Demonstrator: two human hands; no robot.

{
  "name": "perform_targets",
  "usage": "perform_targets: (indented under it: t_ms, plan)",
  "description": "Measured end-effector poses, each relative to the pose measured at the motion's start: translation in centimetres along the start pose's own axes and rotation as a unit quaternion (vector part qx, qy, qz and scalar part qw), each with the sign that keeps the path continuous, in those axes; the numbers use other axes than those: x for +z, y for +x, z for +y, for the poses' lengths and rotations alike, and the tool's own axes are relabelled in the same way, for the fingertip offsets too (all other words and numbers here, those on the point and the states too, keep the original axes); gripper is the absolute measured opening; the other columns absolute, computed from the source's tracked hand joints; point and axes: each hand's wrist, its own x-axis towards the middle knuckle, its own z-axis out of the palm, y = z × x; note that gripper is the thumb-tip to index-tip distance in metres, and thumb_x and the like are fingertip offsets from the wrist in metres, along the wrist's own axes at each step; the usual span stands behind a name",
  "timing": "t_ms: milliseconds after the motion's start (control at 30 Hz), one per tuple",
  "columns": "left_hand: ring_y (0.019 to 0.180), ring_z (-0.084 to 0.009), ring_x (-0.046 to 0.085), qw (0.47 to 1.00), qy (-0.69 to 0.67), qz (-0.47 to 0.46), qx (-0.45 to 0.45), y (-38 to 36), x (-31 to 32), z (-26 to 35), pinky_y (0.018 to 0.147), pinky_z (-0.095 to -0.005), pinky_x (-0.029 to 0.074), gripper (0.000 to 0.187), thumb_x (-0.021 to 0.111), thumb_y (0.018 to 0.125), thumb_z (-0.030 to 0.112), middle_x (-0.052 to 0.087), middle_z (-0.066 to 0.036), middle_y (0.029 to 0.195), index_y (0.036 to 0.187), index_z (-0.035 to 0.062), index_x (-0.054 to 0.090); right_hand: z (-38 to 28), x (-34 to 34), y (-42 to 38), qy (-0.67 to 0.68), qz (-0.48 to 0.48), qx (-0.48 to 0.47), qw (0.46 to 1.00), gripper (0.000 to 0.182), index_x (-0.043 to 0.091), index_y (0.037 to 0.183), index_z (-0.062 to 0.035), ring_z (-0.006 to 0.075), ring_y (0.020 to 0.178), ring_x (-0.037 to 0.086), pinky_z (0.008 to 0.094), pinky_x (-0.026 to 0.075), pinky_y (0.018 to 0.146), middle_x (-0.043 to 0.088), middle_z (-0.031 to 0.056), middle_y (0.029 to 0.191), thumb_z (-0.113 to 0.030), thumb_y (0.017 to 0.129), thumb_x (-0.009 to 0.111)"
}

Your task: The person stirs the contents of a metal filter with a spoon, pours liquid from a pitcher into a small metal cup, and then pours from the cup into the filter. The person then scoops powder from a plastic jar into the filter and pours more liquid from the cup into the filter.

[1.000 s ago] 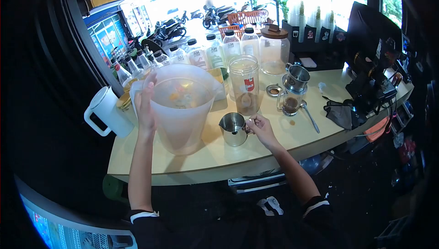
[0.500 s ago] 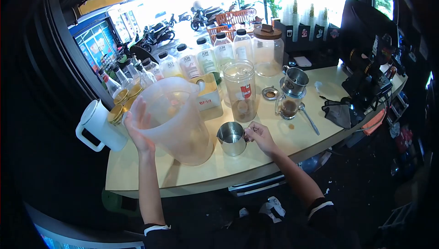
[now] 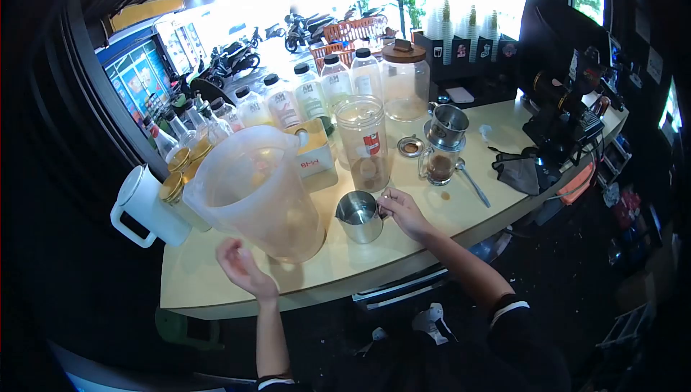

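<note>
A steel milk pitcher (image 3: pixel 360 218) stands upright on the counter, and my right hand (image 3: pixel 403 212) grips its handle. My left hand (image 3: pixel 246 271) hangs over the counter's front edge with loosely bent fingers, holding nothing. Just beyond it stands a large translucent plastic jug (image 3: pixel 277 212). Behind the steel pitcher is a tall clear canister (image 3: pixel 365 143) with a red label and something brown low inside. To the right, a metal drip filter (image 3: pixel 448 124) sits on a glass mug (image 3: pixel 439 167) with brown liquid in it. A spoon (image 3: pixel 473 183) lies beside the mug.
Several capped bottles (image 3: pixel 281 100) line the counter's far side, near a lidded glass jar (image 3: pixel 404 86) and a small box (image 3: pixel 317 158). A white jug (image 3: pixel 147 205) stands at the left end. A dark cloth (image 3: pixel 517 174) and a monitor (image 3: pixel 551 46) occupy the right.
My left hand has let go of the large plastic jug and moved down and right toward the counter's front edge. My right hand stays on the milk pitcher's handle. The view has shifted slightly.
</note>
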Motion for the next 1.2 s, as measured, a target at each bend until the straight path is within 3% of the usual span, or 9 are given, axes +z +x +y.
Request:
perform_targets:
  t_ms: [133, 367, 433, 533, 667, 767, 800, 900, 1200]
  plan:
    - [0.086, -0.019, 0.047, 0.989, -0.053, -0.124, 0.065, -2.6, 3.6, 2.4, 0.08, -0.0308, 0.04, 0.014, 0.054, 0.083, 0.008, 0.047, -0.01, 0.091, 0.094, 0.0006, 0.051, -2.3, -1.6, -1.9, 0.036, 0.015, 0.007, 0.999, 0.016, 0.053, 0.084, -0.0083, 0.0101, 0.074, 0.059, 0.0244, 0.041, 0.066, 0.055, -0.0006, 0.075, -0.02, 0.095, 0.054]
    - [0.08, -0.0232, 0.056, 0.95, -0.126, -0.254, 0.132, -5.5, 14.7, 4.8, 0.07, -0.0319, 0.046, 0.015, 0.062, 0.075, 0.001, 0.057, -0.012, 0.086, 0.089, 0.0022, 0.055, -8.9, -8.3, -6.2, 0.052, 0.047, -0.032, 0.997, 0.013, 0.053, 0.085, -0.0083, 0.0079, 0.072, 0.055, 0.0243, 0.041, 0.07, 0.056, -0.0008, 0.078, -0.018, 0.093, 0.058]
    - [0.081, -0.0222, 0.056, 0.947, -0.132, -0.268, 0.114, -6.2, 18.0, 4.9, 0.072, -0.0319, 0.046, 0.017, 0.064, 0.075, 0.003, 0.058, -0.012, 0.088, 0.09, 0.002, 0.056, -11.1, -10.4, -7.3, 0.027, 0.057, -0.033, 0.997, 0.012, 0.053, 0.086, -0.0078, 0.0066, 0.072, 0.053, 0.0233, 0.041, 0.07, 0.057, -0.001, 0.08, -0.017, 0.093, 0.057]
    - [0.092, -0.0186, 0.051, 0.934, -0.177, -0.311, 0.014, -6.5, 23.0, 5.0, 0.084, -0.0311, 0.041, 0.031, 0.063, 0.08, 0.007, 0.051, -0.011, 0.1, 0.107, -0.0009, 0.052, -13.5, -14.3, -8.5, 0.005, 0.097, -0.071, 0.993, 0.012, 0.053, 0.087, -0.0069, 0.007, 0.072, 0.053, 0.023, 0.043, 0.068, 0.057, -0.0001, 0.077, -0.016, 0.094, 0.055]
    - [0.106, -0.0204, 0.049, 0.95, -0.156, -0.267, -0.051, -6.5, 29.4, 5.3, 0.089, -0.033, 0.039, 0.053, 0.071, 0.077, 0.017, 0.051, -0.011, 0.115, 0.122, 0.0017, 0.047, -16.1, -18.8, -8.7, -0.024, 0.19, -0.067, 0.979, 0.016, 0.048, 0.08, -0.0091, 0.008, 0.067, 0.048, 0.0257, 0.042, 0.064, 0.047, -0.0018, 0.071, -0.014, 0.094, 0.054]
    - [0.115, -0.0236, 0.048, 0.958, -0.072, -0.276, -0.034, -6.2, 32.0, 6.6, 0.092, -0.0366, 0.039, 0.065, 0.074, 0.075, 0.022, 0.049, -0.013, 0.122, 0.128, 0.0027, 0.043, -15.9, -22.7, -7.9, 0.003, 0.204, -0.097, 0.974, 0.019, 0.046, 0.078, -0.0091, 0.0087, 0.063, 0.048, 0.0268, 0.043, 0.062, 0.046, -0.0013, 0.069, -0.013, 0.094, 0.054]
    - [0.121, -0.0259, 0.046, 0.957, -0.059, -0.276, -0.062, -6.3, 32.6, 6.7, 0.096, -0.0397, 0.038, 0.077, 0.079, 0.07, 0.028, 0.048, -0.014, 0.128, 0.132, 0.0032, 0.04, -15.8, -23.8, -7.6, 0.006, 0.2, -0.102, 0.974, 0.021, 0.044, 0.077, -0.0095, 0.0038, 0.067, 0.048, 0.0206, 0.043, 0.062, 0.046, -0.0037, 0.072, -0.013, 0.094, 0.055]
    - [0.122, -0.026, 0.045, 0.955, -0.019, -0.29, -0.066, -6.6, 33.4, 7.5, 0.098, -0.04, 0.037, 0.084, 0.083, 0.066, 0.031, 0.046, -0.015, 0.13, 0.132, 0.0029, 0.04, -16.1, -24.7, -6.1, 0.013, 0.216, -0.096, 0.972, 0.021, 0.044, 0.077, -0.0101, 0.0035, 0.067, 0.048, 0.0201, 0.044, 0.059, 0.046, -0.0036, 0.072, -0.013, 0.095, 0.055]
    - [0.098, -0.0235, 0.064, 0.949, 0.086, -0.3, -0.055, -6.0, 34.3, 8.8, 0.087, -0.0353, 0.05, 0.076, 0.087, 0.057, 0.025, 0.064, -0.014, 0.106, 0.12, 0.0002, 0.052, -16.7, -26.4, -1.0, 0.025, 0.173, -0.096, 0.98, 0.019, 0.047, 0.078, -0.0105, 0.0025, 0.063, 0.044, 0.0197, 0.037, 0.058, 0.049, -0.0049, 0.07, -0.014, 0.093, 0.058]
